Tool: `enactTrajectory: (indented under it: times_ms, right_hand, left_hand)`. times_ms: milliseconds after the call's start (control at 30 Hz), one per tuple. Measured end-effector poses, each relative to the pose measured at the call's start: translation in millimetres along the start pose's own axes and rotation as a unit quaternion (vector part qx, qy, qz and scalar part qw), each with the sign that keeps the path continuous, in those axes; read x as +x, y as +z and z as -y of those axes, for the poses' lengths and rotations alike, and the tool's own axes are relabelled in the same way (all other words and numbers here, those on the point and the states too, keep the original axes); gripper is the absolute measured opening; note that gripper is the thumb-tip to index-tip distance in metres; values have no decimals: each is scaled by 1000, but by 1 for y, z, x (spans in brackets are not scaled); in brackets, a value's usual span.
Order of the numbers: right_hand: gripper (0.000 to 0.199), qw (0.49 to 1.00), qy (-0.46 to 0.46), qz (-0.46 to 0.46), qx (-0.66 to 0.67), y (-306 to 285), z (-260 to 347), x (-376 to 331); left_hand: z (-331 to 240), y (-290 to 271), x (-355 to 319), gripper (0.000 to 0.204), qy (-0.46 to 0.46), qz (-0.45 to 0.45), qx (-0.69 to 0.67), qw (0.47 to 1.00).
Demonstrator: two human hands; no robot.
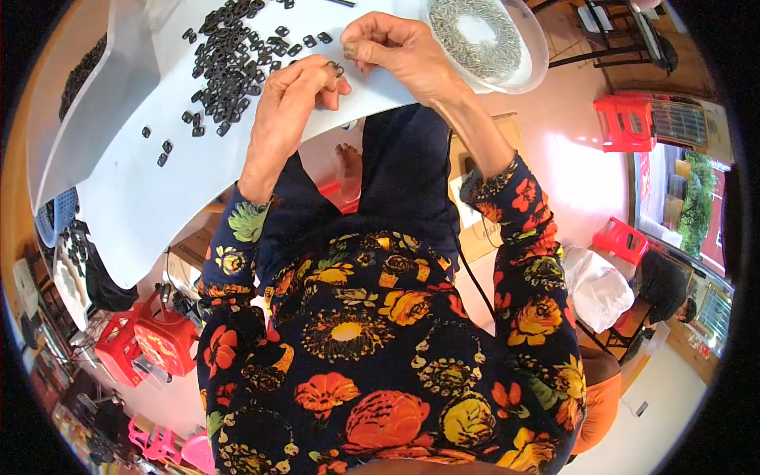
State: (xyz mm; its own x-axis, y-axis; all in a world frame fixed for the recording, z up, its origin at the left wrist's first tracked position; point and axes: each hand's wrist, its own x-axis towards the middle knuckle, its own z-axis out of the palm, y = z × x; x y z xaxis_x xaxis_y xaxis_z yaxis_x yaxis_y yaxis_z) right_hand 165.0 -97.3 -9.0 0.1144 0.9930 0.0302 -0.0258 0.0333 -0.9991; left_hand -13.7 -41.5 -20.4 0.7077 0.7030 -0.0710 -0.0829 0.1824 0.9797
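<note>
At the top centre of the frame the left hand (pixel 289 95) pinches a small dark clip (pixel 336 68) between thumb and forefinger, its other fingers curled under. Just beside it the right hand (pixel 392 47) is closed in a fingertip pinch, apparently on something tiny that is too small to make out; the two sets of fingertips almost meet above the white table (pixel 142 198). The clip looks light, stiff and hard, probably moulded plastic or metal, small enough to slip or flick away, so it is best held by its flat sides with the fingertips rather than squeezed hard. Both wrists are bent down, forearms coming up from the lower frame in flowered sleeves, elbows spread. To the upper left of the hands lies a pile of like black clips (pixel 229 55), with a few strays further left. At the upper right sits a clear bowl (pixel 532 47) of thin metal pins (pixel 475 36).
</note>
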Motion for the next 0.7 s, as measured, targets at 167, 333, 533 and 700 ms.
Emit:
enactTrajectory:
  times_ms: [167, 333, 533, 700]
  right_hand:
    - [19, 999, -3, 30, -13, -2, 0, 2]
    - [25, 998, -21, 50, -9, -3, -2, -1]
    - [26, 998, -21, 49, -20, -3, -1, -2]
    - [26, 999, -19, 46, -7, -2, -1, -2]
  left_hand:
    - [4, -3, 3, 24, -1, 26, -22, 999]
    - [1, -2, 3, 24, 22, 31, 38, 999]
    - [-7, 3, 0, 23, 19, 23, 84, 996]
    - [-4, 4, 0, 22, 28, 16, 92, 995]
